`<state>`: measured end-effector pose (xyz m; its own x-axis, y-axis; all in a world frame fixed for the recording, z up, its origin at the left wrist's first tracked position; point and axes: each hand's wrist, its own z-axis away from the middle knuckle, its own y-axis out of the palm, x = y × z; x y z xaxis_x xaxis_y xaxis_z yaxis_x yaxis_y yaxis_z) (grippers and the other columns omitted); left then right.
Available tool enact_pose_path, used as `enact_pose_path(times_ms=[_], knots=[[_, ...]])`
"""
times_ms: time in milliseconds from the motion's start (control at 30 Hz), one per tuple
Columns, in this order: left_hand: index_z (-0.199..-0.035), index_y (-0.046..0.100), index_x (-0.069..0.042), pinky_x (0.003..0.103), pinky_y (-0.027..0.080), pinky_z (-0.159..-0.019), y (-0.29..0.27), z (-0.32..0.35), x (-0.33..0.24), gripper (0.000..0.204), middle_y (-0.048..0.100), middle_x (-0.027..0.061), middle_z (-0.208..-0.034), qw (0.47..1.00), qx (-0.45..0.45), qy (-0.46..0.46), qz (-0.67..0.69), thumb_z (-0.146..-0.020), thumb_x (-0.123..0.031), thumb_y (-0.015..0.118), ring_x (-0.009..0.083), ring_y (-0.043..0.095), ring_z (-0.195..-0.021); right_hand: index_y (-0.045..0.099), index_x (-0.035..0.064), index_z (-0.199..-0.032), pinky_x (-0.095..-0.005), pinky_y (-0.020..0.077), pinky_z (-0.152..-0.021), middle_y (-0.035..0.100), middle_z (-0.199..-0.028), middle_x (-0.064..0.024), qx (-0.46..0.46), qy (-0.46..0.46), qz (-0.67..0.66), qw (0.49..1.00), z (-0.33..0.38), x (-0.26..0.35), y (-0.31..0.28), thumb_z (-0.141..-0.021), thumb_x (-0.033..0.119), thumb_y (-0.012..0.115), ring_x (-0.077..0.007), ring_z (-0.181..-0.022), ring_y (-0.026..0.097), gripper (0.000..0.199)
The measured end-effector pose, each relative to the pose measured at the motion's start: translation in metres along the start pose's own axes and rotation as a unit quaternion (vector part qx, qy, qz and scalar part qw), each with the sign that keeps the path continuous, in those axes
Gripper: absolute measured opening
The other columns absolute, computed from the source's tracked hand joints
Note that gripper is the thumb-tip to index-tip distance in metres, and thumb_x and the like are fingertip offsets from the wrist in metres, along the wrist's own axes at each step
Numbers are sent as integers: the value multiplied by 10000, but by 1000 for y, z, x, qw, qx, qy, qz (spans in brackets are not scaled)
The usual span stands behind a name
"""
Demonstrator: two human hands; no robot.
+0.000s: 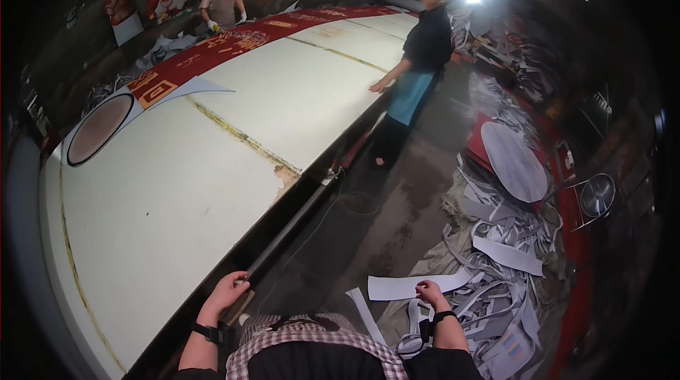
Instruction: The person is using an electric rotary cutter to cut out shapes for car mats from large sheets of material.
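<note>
Paper strip [418,285], long, pale grey-white, is hanging just R of person's body, above the dark concrete floor [382,217], near its R end pinched in the right hand [428,293]; fingers closed on the strip's edge.

Head view, only one supplied:
- Left hand [225,295] is wrapping round end of a dark bar [287,231] running along the edge of the long white table [177,189]; grip closed on the bar. Black watch on L wrist, band on R wrist.
- Heap of grey paper offcuts [496,274] is lying on floor right beside the R hand, w/ a round grey disc [513,160] beyond it.
- Red banner [234,43] is stretching along the far side of the table; an oval cut-out sheet [99,128] is sitting at its near L end.
- Co-worker in blue apron [418,75] is leaning one hand on the table edge; another person in grey apron [221,4] is working at the far side.

Risks, judged:
- Strip is held by one end only, so the free length may be sagging; could crease, tear or drop into the offcuts.
- Loose scraps and thin cable [340,203] underfoot: slip/trip hazard.
- Bar may be shifting if pulled one-handed.
</note>
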<state>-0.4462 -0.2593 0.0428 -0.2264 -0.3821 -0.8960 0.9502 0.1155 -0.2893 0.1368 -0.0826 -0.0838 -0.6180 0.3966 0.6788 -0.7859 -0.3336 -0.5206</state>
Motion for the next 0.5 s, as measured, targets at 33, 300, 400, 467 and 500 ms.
enact_pose_path(times_ms=[33,300,400,467,500], knots=[[-1121,518,-7,270,452,-749,-2,2,6,366,593,81,-980,1000,-27,-1,-12,-790,-143,592,144,558,-812,543,-1,-978,-265,478,-509,598,-765,-98,-9,27,-4,1000,-2,7,0,-793,145,569,-186,-627,610,237],[-1090,541,-6,288,461,-738,-24,13,52,372,567,154,-989,994,-108,-16,-18,-779,-200,606,187,577,-825,517,53,-1032,-234,433,-503,606,-793,-60,24,-13,-83,996,-27,88,-3,-839,188,525,-148,-644,606,237],[-1095,537,-11,303,461,-768,-28,12,56,373,545,171,-1029,986,-156,-36,-41,-781,-202,601,215,573,-893,524,53,-1018,-231,442,-524,606,-779,-58,51,-36,-130,990,-36,127,20,-849,187,523,-150,-645,605,216],[-1108,531,-27,323,451,-806,-35,7,59,377,534,176,-1050,983,-179,-28,-39,-780,-201,596,250,557,-929,524,49,-1019,-225,446,-532,609,-783,-64,59,-29,-130,989,-40,154,42,-849,179,525,-148,-643,606,214],[-1108,531,-27,323,451,-806,-41,2,61,377,534,176,-1050,980,-187,-41,-44,-780,-201,596,250,557,-929,525,44,-1022,-222,448,-536,610,-789,-66,71,-38,-119,990,-42,169,54,-851,177,522,-146,-647,605,216]])
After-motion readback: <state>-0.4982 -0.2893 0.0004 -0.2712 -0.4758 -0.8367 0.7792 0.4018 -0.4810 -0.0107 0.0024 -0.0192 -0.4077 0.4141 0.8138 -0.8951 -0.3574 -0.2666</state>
